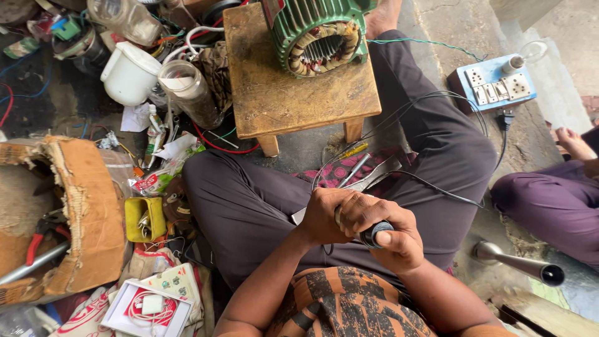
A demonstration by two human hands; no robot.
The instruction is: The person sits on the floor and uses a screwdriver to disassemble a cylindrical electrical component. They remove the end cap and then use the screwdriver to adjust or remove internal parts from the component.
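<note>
Both my hands meet over my lap, where I sit cross-legged in dark trousers. My right hand (393,234) is closed around a dark, round-ended tool handle (374,234) with a black cable (430,184) running off toward a blue switchboard (496,84). My left hand (324,215) wraps the same tool further along; its working end is hidden under the fingers. A green motor stator (315,31) with exposed copper windings stands on a small wooden stool (293,93) in front of my knees.
Screwdrivers (354,168) lie on a patterned cloth between my legs. At the left: a torn cardboard box (87,212) with pliers, a yellow tray (143,218), a white jug (128,75), a clear jar (190,93). Another person's leg (549,206) and a metal pipe (524,265) are at the right.
</note>
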